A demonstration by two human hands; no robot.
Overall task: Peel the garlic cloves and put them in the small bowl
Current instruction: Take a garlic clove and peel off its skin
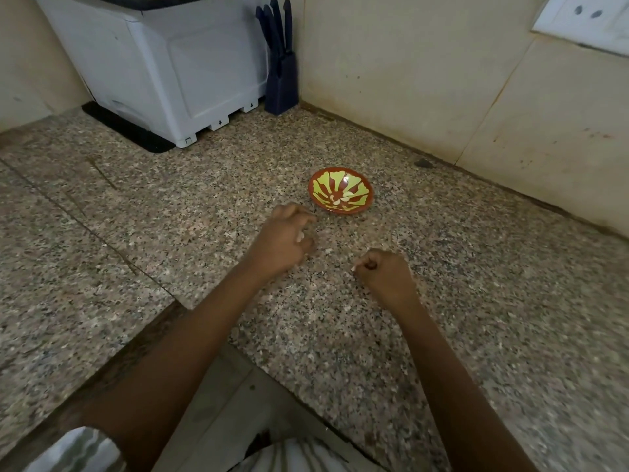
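A small red bowl (pixel 341 191) with a yellow-green pattern sits on the speckled granite counter, with a few pale peeled garlic cloves (pixel 337 199) lying inside it. My left hand (pixel 284 240) hovers just in front and left of the bowl with its fingers curled, and a small pale bit of garlic (pixel 301 237) shows at its fingertips. My right hand (pixel 384 270) rests on the counter to the right, curled into a fist, with a tiny pale piece (pixel 354 268) pinched at its thumb side. What each hand holds is mostly hidden.
A white appliance (pixel 177 66) on a black mat stands at the back left. A dark blue knife block (pixel 280 63) stands in the corner. Tiled walls border the counter behind and to the right. The counter's inner edge (pixel 218 335) runs near my body.
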